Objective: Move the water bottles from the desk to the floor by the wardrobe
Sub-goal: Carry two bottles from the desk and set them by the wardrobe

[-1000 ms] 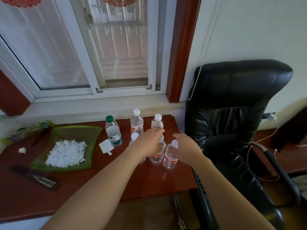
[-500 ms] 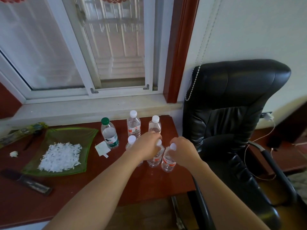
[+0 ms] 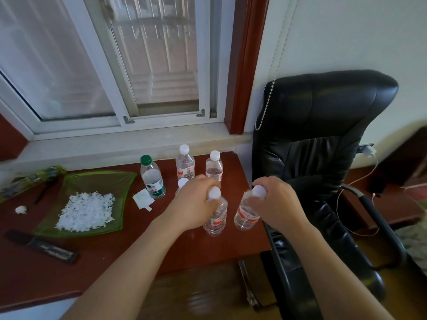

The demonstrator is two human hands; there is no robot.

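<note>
Several clear water bottles stand at the right end of the red-brown desk (image 3: 111,257). My left hand (image 3: 193,202) grips the neck of a white-capped bottle (image 3: 216,219) with a red label. My right hand (image 3: 275,202) grips the neck of a second white-capped bottle (image 3: 246,213), which is tilted at the desk's right edge. Behind them stand a green-capped bottle (image 3: 152,176) and two white-capped bottles (image 3: 185,163) (image 3: 214,167). One more white cap (image 3: 183,182) shows behind my left hand. No wardrobe is in view.
A black leather office chair (image 3: 323,139) stands right against the desk's right end. On the desk lie a green glass dish (image 3: 76,181) with white shreds, a folded white paper (image 3: 142,198) and a dark flat case (image 3: 44,245). A window is behind.
Both hands closed round the necks of the two front bottles. The right bottle has tipped and shifted right, away from the left one.
</note>
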